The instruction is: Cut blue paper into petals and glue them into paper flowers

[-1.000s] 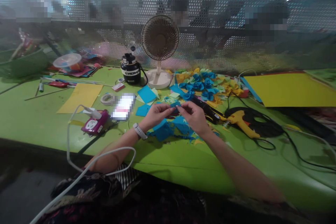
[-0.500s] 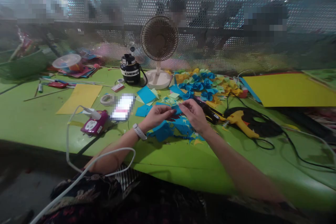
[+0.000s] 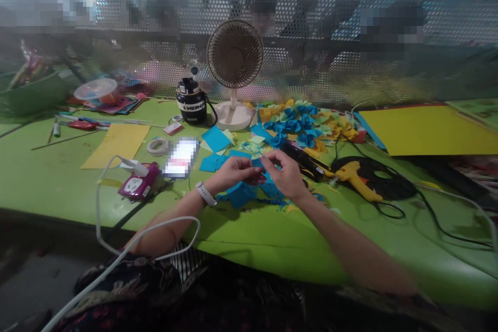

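My left hand [image 3: 233, 171] and my right hand [image 3: 286, 174] meet over the green table [image 3: 58, 176], both pinching a small piece of blue paper [image 3: 260, 165] between their fingertips. A white watch sits on my left wrist. Under and around the hands lies a heap of blue paper scraps [image 3: 243, 194]. Just behind my right hand lies a black tool [image 3: 305, 162]. Farther back is a pile of folded blue, yellow and green paper flowers [image 3: 303, 124].
A yellow glue gun [image 3: 356, 179] with black cables lies to the right. A small fan [image 3: 234, 70], a black jug [image 3: 191, 105], a tape roll [image 3: 157, 146], a phone [image 3: 181, 157], a pink power socket [image 3: 138, 184] with white cord and yellow sheets [image 3: 428, 129] surround the spot.
Both hands have dropped slightly and drawn closer together around the blue paper piece. The view has shifted a little.
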The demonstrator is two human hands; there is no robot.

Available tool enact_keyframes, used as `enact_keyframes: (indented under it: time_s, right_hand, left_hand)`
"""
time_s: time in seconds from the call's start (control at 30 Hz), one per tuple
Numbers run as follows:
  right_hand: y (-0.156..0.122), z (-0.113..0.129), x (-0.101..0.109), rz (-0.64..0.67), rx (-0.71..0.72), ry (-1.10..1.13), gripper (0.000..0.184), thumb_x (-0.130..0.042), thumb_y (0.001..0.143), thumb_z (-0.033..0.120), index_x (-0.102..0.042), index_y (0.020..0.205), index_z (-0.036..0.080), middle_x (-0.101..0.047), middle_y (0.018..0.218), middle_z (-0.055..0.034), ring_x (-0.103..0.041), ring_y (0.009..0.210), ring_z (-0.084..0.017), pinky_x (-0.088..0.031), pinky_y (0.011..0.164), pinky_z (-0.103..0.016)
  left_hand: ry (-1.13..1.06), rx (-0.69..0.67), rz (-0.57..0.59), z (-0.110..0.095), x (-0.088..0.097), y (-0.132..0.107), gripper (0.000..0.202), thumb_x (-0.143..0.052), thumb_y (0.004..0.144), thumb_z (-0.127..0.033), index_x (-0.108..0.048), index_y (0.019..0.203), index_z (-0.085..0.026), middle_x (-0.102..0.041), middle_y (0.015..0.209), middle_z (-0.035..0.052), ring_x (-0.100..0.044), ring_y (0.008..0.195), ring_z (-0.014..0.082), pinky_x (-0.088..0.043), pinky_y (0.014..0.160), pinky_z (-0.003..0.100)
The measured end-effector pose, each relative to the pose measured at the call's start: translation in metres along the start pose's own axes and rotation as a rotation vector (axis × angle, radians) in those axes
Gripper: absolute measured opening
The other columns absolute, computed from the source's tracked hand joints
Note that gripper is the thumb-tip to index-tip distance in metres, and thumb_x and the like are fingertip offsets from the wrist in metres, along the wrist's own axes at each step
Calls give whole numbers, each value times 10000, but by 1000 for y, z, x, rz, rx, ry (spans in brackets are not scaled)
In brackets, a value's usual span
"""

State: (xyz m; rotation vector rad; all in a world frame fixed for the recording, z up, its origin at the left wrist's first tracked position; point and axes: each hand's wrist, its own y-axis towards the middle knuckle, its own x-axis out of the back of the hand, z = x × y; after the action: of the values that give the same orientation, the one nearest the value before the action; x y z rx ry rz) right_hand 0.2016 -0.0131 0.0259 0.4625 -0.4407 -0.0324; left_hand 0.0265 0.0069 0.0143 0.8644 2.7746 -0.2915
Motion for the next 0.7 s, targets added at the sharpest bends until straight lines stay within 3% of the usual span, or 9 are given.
enact_keyframes:
  time_s: [0.13, 0.33, 0.53, 0.7]
  right_hand:
    - [0, 2, 1, -12, 27, -64, 342, -574, 895, 530, -549, 735, 229, -608, 709, -17, -570, 677, -174, -472, 685, -313]
    - [1, 1, 3, 113, 38, -196, 474, -454, 937, 622, -470, 653, 243, -482, 556, 18, -445, 524, -147, -345, 542, -297]
    - [0, 2, 2, 110, 49, -175, 543, -418, 921, 709, -442, 640, 245, -472, 564, 15, -435, 532, -149, -345, 555, -302]
    - [0, 3, 3, 97, 14, -175, 509, -468, 919, 670, -478, 642, 244, -508, 571, 7, -484, 546, -162, -382, 572, -310]
  left_hand:
    - [7, -33, -2, -1, 0, 0, 532, -877, 594, -538, -556, 672, -121, -752, 739, 93, -728, 672, 167, -587, 701, 303]
    - [15, -41, -21, -2, 3, 1, 526, -872, 599, -551, -598, 717, -117, -745, 713, 77, -725, 675, 167, -589, 719, 304]
    - [5, -14, -10, -2, 7, 1, 500, -873, 621, -525, -623, 752, -112, -749, 741, 81, -721, 681, 156, -588, 733, 304]
    - [19, -41, -17, -4, 7, 1, 491, -876, 628, -509, -656, 816, -112, -741, 747, 65, -719, 697, 153, -583, 714, 285]
